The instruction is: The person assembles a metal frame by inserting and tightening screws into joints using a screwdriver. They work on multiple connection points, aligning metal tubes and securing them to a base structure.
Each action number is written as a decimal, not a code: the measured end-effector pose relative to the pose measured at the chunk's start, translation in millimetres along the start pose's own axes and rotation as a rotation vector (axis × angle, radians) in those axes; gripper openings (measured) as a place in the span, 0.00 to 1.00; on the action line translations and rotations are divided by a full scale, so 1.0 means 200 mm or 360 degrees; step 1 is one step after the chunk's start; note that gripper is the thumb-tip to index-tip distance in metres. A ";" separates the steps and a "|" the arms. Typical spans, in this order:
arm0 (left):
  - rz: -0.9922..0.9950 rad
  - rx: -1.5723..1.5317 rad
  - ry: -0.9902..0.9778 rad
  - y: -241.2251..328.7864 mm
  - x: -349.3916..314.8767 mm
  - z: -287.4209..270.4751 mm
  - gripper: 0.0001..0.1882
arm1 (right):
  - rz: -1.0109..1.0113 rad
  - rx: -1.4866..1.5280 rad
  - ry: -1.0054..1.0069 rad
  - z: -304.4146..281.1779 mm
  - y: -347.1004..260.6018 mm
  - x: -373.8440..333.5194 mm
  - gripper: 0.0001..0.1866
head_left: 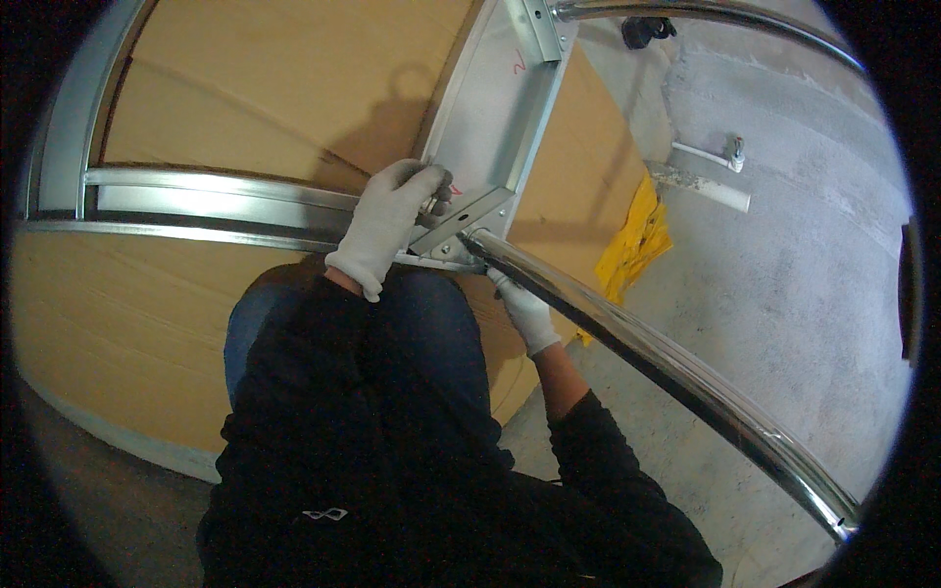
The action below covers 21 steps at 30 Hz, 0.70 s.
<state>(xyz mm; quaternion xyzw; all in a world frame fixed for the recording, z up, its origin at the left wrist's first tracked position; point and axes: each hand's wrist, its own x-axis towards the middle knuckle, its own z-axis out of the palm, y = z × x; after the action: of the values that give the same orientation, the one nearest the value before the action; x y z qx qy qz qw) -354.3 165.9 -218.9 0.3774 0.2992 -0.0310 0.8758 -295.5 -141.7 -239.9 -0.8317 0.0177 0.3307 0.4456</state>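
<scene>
A metal frame of silvery channel pieces lies on brown cardboard. At its near corner a short angle bracket is fixed, with a shiny chrome tube running from it toward the lower right. My left hand, in a white glove with grey fingertips, bends over the inside of this corner. Its fingers are pinched around something small that I cannot make out, beside the bracket. Beneath the tube, my right hand, gloved alike, reaches up to the outer side of the corner; its fingertips are mostly hidden behind the frame and tube.
A long channel rail extends left from the corner. Another curved chrome tube leaves the frame at the far end. Crumpled yellow plastic lies beside the cardboard. A white pipe piece and a black object are farther right.
</scene>
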 end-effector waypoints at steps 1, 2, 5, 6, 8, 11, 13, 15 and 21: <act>-0.0001 -0.0001 -0.0008 0.00 0.00 0.00 0.19 | -0.0036 -0.0048 0.0006 0.00 0.01 0.01 0.15; -0.0018 -0.0010 -0.0013 0.00 0.00 0.00 0.19 | -0.0123 -0.0206 0.0027 -0.01 0.03 0.01 0.14; -0.0046 -0.0028 0.0017 -0.01 0.00 -0.01 0.19 | -0.0203 -0.0738 0.0017 0.07 -0.11 -0.02 0.14; -0.0040 -0.0029 0.0021 -0.01 0.00 -0.01 0.19 | -0.0199 -0.0709 0.0017 0.07 -0.12 -0.02 0.14; -0.0015 -0.0016 0.0015 -0.01 0.00 0.00 0.19 | -0.0196 -0.0429 0.0009 0.05 -0.06 -0.01 0.13; 0.0015 0.0013 -0.0010 -0.01 0.00 0.00 0.19 | -0.0635 -0.0718 -0.0005 -0.01 0.04 0.00 0.14; 0.0017 0.0013 0.0012 0.00 0.00 0.00 0.19 | -0.0642 -0.0917 0.0009 0.03 -0.03 0.00 0.14; -0.0011 -0.0016 0.0018 -0.01 0.00 -0.01 0.18 | -0.0205 -0.0779 0.0074 0.09 -0.14 -0.03 0.14; -0.0041 -0.0028 0.0001 0.02 -0.01 0.01 0.19 | -0.0137 -0.0447 -0.0028 -0.04 0.02 0.02 0.15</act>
<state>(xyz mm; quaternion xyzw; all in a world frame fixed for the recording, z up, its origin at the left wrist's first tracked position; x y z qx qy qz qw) -354.5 166.6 -214.6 0.3657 0.3047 -0.0395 0.8785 -290.5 -149.0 -242.8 -0.8830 -0.0682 0.3177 0.3386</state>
